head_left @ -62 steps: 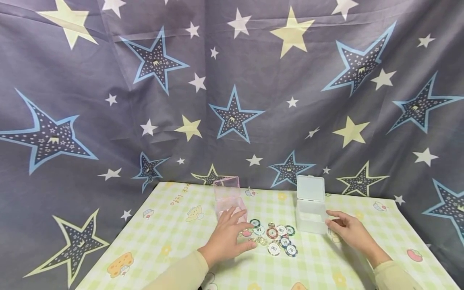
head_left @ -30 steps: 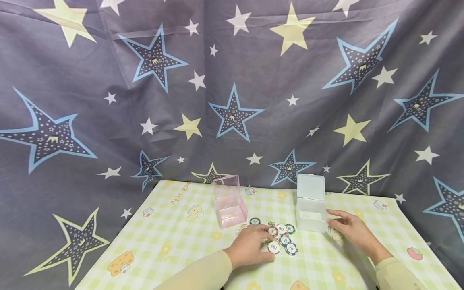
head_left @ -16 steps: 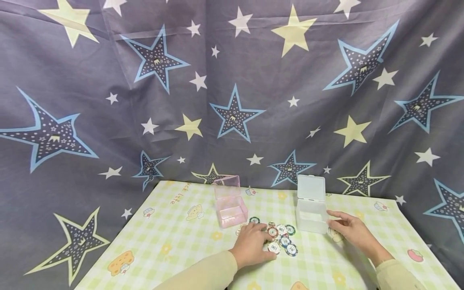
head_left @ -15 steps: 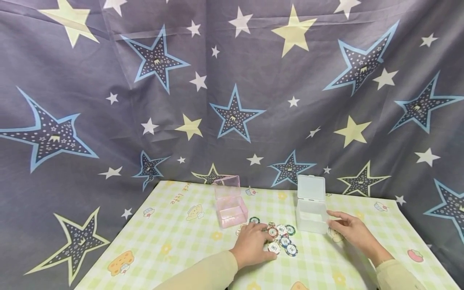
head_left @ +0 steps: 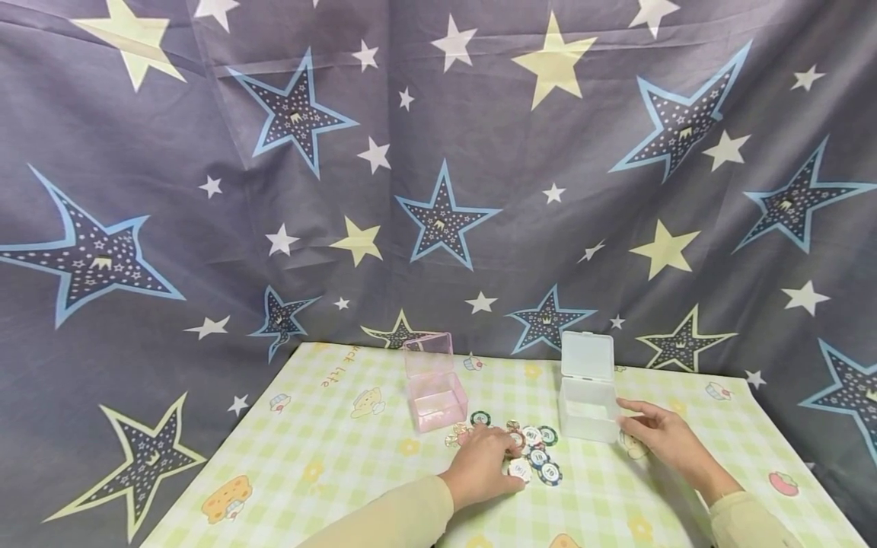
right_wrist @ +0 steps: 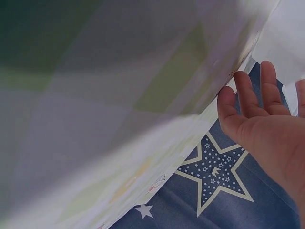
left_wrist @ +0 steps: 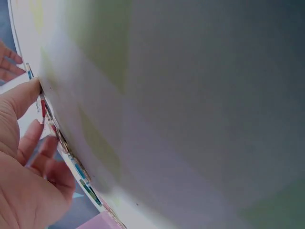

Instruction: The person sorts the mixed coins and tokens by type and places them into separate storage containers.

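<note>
My left hand [head_left: 479, 466] is over the left part of a spread of poker chips, palm down. Its fingers bend down among the chips by a red chip [head_left: 517, 439], and its thumb lies at the edge of a white chip [head_left: 520, 469]. The left wrist view shows a gap between thumb and fingers. More chips, such as a blue one [head_left: 550, 473] and a green one [head_left: 481, 418], lie around it; some are hidden under the hand. My right hand [head_left: 661, 434] rests its fingertips against the right side of a white lidded box [head_left: 589, 426], lid up.
A clear pink box [head_left: 438, 415] with its lid raised stands behind the left hand. Small gold pieces [head_left: 455, 436] lie between it and the chips. A checked cloth [head_left: 356, 457] covers the table, and a star-patterned curtain [head_left: 479, 137] hangs right behind.
My left hand has come from the pink box down and right to the chips, then shifted slightly further right, showing more gold pieces. The right hand has stayed at the white box.
</note>
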Demonstrator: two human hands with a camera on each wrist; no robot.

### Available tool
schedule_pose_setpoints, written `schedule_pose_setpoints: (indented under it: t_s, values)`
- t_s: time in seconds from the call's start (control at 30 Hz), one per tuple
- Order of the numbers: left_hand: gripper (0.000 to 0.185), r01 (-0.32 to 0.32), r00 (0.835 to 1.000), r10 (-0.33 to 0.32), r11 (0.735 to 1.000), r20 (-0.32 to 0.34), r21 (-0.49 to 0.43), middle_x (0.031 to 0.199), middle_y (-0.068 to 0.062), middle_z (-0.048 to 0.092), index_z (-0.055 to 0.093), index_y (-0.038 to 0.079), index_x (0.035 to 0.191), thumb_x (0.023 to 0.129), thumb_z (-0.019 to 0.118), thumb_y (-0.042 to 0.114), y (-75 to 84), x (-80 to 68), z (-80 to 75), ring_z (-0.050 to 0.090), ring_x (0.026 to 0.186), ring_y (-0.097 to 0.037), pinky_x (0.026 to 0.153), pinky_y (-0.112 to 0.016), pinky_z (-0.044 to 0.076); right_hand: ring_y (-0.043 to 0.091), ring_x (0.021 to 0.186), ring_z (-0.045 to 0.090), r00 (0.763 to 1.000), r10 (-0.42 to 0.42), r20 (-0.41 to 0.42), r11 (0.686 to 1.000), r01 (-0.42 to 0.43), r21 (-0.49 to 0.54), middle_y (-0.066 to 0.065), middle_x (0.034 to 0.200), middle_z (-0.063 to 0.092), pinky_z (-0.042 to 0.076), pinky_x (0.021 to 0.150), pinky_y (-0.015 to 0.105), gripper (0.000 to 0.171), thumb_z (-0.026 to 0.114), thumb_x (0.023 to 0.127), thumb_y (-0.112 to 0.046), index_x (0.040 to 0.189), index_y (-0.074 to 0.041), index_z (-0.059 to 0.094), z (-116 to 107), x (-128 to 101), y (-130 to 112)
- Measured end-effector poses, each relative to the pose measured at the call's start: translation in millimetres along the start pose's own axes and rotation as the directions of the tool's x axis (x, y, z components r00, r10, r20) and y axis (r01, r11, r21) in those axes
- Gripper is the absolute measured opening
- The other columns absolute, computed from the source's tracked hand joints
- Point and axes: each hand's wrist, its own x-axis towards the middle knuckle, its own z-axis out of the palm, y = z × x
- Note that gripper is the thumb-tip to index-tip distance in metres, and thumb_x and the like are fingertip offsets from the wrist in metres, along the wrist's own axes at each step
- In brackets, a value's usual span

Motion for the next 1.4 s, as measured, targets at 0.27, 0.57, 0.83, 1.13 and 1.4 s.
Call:
schedule_pose_setpoints:
  t_s: [0.27, 0.57, 0.83, 1.13, 1.4]
  values:
    - [0.042, 0.002, 0.999, 0.002, 0.991, 0.035, -0.133, 0.088, 0.013, 0.064, 0.075, 0.024, 0.114, 0.077, 0.096, 0.028, -0.3, 0.2, -1.4, 0.047, 0.082, -0.001, 0.075, -0.018, 0.042, 0.007, 0.11, 0.068, 1.0, 0.009, 0.006, 1.0, -0.009, -0.005, 0.018, 0.137, 0.072, 0.057, 0.09, 0.028, 0.066, 0.064, 0.108, -0.041, 0.161, -0.005, 0.046, -1, 1, 1]
    - [0.039, 0.037, 0.995, -0.011, 0.963, 0.101, -0.265, 0.087, 0.012, 0.068, 0.081, 0.027, 0.117, 0.08, 0.093, 0.021, -3.5, 1.1, -0.6, 0.052, 0.078, 0.002, 0.075, -0.018, 0.048, 0.011, 0.114, 0.069, 1.0, 0.015, 0.006, 1.0, -0.015, -0.022, 0.017, 0.139, 0.071, 0.056, 0.09, 0.027, 0.067, 0.063, 0.108, -0.043, 0.162, -0.006, 0.046, 0, 1, 3]
    - [0.029, 0.106, 0.984, -0.033, 0.901, 0.177, -0.421, 0.076, 0.016, 0.067, 0.083, 0.022, 0.109, 0.084, 0.088, 0.011, -3.4, 0.6, 0.0, 0.055, 0.07, 0.003, 0.075, -0.018, 0.048, 0.01, 0.113, 0.069, 1.0, 0.009, 0.009, 1.0, -0.009, -0.01, 0.019, 0.141, 0.069, 0.057, 0.089, 0.026, 0.066, 0.063, 0.109, -0.04, 0.161, -0.005, 0.045, 0, 1, 3]
    - [0.026, 0.125, 0.991, -0.088, 0.866, 0.099, -0.485, 0.086, 0.013, 0.07, 0.083, 0.019, 0.106, 0.085, 0.077, 0.007, 1.4, 6.7, -4.7, 0.055, 0.076, 0.003, 0.069, -0.018, 0.048, 0.001, 0.106, 0.067, 1.0, 0.015, -0.008, 1.0, -0.016, -0.007, 0.018, 0.135, 0.073, 0.055, 0.087, 0.023, 0.066, 0.065, 0.107, -0.04, 0.16, -0.004, 0.048, 1, 1, 4]
    - [0.035, 0.188, 0.977, -0.21, 0.727, 0.047, -0.66, 0.084, 0.008, 0.07, 0.082, 0.016, 0.111, 0.082, 0.074, -0.002, 8.1, 21.4, -12.6, 0.05, 0.068, -0.002, 0.058, -0.017, 0.041, 0.008, 0.111, 0.068, 1.0, 0.007, -0.003, 1.0, -0.008, -0.019, 0.021, 0.141, 0.069, 0.056, 0.088, 0.026, 0.065, 0.064, 0.108, -0.04, 0.16, -0.004, 0.047, 1, 1, 2]
